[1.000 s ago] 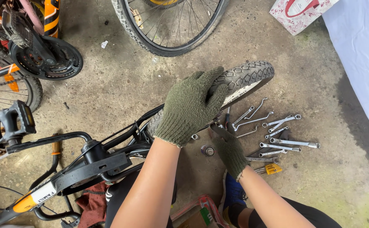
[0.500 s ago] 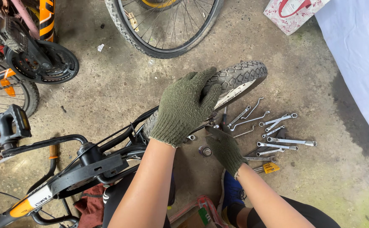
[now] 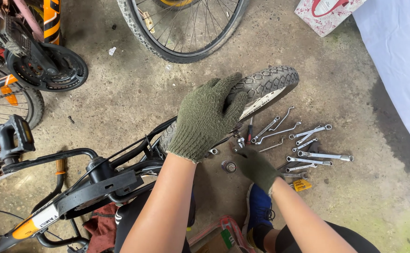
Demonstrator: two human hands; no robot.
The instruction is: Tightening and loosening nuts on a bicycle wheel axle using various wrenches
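My left hand (image 3: 207, 119), in a green knit glove, lies flat on the tyre of a small bicycle wheel (image 3: 266, 84) that belongs to an upturned black bike frame (image 3: 97, 175). My right hand (image 3: 256, 166), also gloved, reaches low beside the wheel's axle (image 3: 239, 139), fingers curled near it; what it grips is hidden. A small metal socket (image 3: 229, 166) stands on the concrete just left of that hand.
Several wrenches (image 3: 308, 145) and a yellow-handled tool (image 3: 301, 185) lie on the floor to the right. A large spoked wheel (image 3: 181, 28) stands behind. Orange bikes with a chainring (image 3: 45, 68) sit at left; a pedal (image 3: 6, 140), white sheet (image 3: 402, 61) and bag (image 3: 327, 11) nearby.
My left hand has stayed on the tyre while the view shifted slightly. My right hand remains low by the axle, barely moved.
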